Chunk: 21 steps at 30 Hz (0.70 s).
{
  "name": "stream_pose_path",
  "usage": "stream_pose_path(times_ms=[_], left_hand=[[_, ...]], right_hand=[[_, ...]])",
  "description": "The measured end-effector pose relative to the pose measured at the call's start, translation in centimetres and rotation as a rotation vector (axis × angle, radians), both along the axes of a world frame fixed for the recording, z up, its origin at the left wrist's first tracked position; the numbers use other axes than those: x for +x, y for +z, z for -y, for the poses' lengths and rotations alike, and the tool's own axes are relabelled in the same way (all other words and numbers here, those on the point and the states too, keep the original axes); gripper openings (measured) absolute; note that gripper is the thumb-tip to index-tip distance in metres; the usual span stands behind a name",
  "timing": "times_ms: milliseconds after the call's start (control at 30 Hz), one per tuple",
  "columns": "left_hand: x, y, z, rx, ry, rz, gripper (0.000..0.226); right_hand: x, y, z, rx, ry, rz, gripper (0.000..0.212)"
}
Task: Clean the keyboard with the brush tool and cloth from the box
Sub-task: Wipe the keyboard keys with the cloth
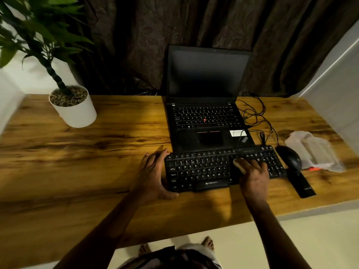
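1. Black keyboard (202,171) is seen lying flat on a wooden table (97,152), its far edge touching the front edge of an open laptop (206,117) whose screen is dark.
2. The left hand (153,175) is laid against the keyboard's left end. Its fingers are held fairly straight along that side and its thumb rests at the near left corner. Nothing is gripped by it.
3. The right hand (252,171) is set on the right-centre part of the keys, with its fingers curled down over a small pale object (238,164), which is pressed onto the keys. Whether this object is the brush tool or the cloth cannot be told.
4. The 2 hands are kept well apart, 1 at the left end of the keyboard and 1 on its right part.
5. A black mouse (290,157) is placed just beside the keyboard's right end.
6. A clear plastic pack (316,150) is seen just right of the mouse. Something orange shows at its near edge, but its contents cannot be made out.
7. A slim black case (303,184) lies near the mouse's near side, tilted.
8. Black cables (258,113) are looped on the table right of the laptop.
9. A plant in a white pot (77,111) stands at the table's far left.
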<state>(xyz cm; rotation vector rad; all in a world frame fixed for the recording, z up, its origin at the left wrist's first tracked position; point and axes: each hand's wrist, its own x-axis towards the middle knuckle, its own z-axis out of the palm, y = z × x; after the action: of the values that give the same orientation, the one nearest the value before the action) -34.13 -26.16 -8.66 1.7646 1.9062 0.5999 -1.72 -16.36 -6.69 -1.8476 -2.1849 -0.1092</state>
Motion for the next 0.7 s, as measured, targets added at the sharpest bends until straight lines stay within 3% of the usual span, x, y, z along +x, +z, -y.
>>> stream_pose_path(times_ms=[133,367,467,567,700], left_hand=[[-0.1,-0.1,0.1,0.004,-0.011,0.004,0.153],[-0.1,-0.6,-0.1,0.0,0.0,-0.001,0.154],[-0.1,-0.7,-0.1,-0.006,0.008,0.006,0.155],[-0.1,-0.7,-0.1,-0.003,0.003,0.01,0.155],[-0.1,-0.8,-0.2,0.02,-0.013,-0.007,0.155]], right_hand=[[0.3,0.8,-0.4,0.003,-0.132,-0.057,0.055],[-2.7,0.5,3.2,0.065,-0.04,-0.191,0.058],[-1.5,0.5,2.5,0.063,-0.019,-0.117,0.058],[0.2,-0.1,1.2,0.007,-0.13,-0.05,0.055],[-2.5,0.5,2.5,0.048,-0.108,-0.123,0.052]])
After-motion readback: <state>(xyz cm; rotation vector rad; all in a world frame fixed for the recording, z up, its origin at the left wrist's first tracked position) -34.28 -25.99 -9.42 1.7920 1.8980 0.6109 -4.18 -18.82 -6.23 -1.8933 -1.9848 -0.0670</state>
